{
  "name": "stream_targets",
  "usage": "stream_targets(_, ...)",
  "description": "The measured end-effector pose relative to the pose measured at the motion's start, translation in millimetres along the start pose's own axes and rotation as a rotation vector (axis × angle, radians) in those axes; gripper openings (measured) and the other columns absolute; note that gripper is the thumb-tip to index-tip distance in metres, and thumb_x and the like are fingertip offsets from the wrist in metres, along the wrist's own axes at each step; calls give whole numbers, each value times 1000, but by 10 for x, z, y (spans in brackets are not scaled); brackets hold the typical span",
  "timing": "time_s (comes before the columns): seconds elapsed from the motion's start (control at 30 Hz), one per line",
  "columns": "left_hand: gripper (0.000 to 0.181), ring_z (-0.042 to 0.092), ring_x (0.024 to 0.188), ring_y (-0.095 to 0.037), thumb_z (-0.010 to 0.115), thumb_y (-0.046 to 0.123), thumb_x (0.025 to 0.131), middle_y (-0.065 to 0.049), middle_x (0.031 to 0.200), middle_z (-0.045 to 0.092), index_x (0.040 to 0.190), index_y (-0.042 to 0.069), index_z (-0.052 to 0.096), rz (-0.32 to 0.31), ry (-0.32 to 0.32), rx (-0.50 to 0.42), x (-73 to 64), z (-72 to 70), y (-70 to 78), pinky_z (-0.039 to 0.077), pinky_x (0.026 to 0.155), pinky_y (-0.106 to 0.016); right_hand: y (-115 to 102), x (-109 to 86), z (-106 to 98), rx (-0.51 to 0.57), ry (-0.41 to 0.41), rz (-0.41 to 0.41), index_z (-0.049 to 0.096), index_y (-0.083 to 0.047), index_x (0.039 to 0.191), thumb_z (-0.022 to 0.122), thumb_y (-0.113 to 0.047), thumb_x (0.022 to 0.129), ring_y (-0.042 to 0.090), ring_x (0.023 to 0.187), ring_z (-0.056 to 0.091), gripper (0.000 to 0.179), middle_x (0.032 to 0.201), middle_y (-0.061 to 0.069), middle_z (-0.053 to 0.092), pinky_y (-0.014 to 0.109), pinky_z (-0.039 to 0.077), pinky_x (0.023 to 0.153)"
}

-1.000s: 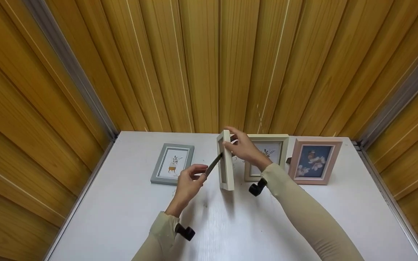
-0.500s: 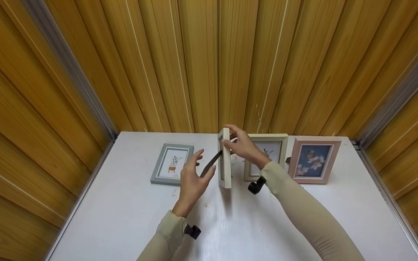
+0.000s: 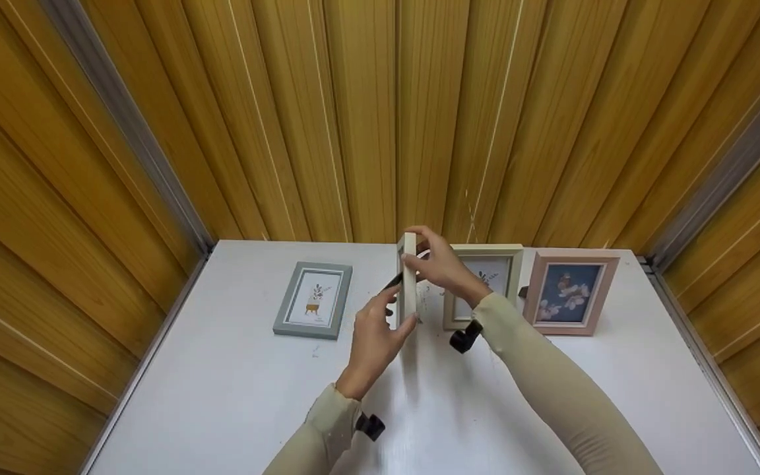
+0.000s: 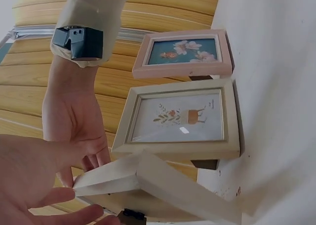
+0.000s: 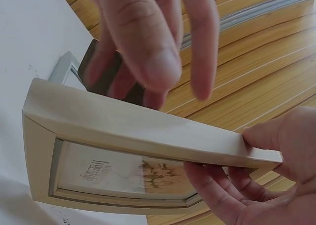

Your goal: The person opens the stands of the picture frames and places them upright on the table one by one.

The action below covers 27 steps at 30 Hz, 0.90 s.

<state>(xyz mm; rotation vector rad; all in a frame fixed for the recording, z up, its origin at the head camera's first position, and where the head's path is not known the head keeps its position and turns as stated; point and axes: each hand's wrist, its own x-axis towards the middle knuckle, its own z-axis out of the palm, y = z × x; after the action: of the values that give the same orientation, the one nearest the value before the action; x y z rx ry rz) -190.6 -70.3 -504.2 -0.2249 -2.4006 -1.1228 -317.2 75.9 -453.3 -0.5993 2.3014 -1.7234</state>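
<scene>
Cream picture frame (image 3: 410, 290) upright over the desk (image 3: 221, 396), gripped near its top by the right hand (image 3: 443, 267). Left hand (image 3: 377, 330) beside the back stand (image 5: 101, 69), fingers (image 5: 202, 62) loosely spread; contact unclear. Judged light, stiff, front pane possibly fragile; best held by the side rails (image 5: 123, 123).

Held frame (image 5: 133, 131) coloured cream, leftmost frame (image 3: 313, 300) painted grey-blue, rightmost frame (image 3: 571, 291) painted pink, wall (image 3: 380, 119) patterned with yellow-brown wood grain
</scene>
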Motion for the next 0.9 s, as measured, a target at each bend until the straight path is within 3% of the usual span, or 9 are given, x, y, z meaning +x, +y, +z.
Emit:
stream_targets(0.23, 63, 71, 85, -21, 86, 16, 84, -13, 107, 74, 140, 1, 59, -146, -97, -96, 24, 79, -5, 60, 69, -31, 0, 3, 55, -24, 5, 20, 46, -13, 150, 64, -6, 99, 31, 96, 65, 54, 117, 23, 57, 49, 62, 76)
stream_targets(0.37, 63, 71, 74, -16, 86, 10, 82, -9, 94, 73, 139, 2, 60, -217, -105, -158, 34, 109, -16, 58, 60, -25, 2, -6, 71, -49, 12, 32, 48, -15, 149, 66, -8, 99, 30, 96, 65, 54, 117, 22, 59, 51, 62, 76)
stream_targets(0.6, 49, 67, 64, -9, 86, 10, 81, -3, 81, 72, 126, 2, 70, -247, -84, -135, 47, 112, -28, 52, 52, -21, 18, -5, 88, -62, 10, 17, 49, -14, 148, 66, -8, 98, 29, 93, 65, 53, 114, 20, 59, 52, 62, 76)
stream_targets(0.9, 49, 62, 62, -5, 86, 10, 80, -2, 79, 71, 126, 1, 70, -280, -90, -123, 57, 108, -38, 50, 51, -21, 24, -3, 105, -37, 8, 2, 50, -12, 147, 67, -7, 98, 28, 94, 64, 52, 111, 21, 60, 50, 62, 74)
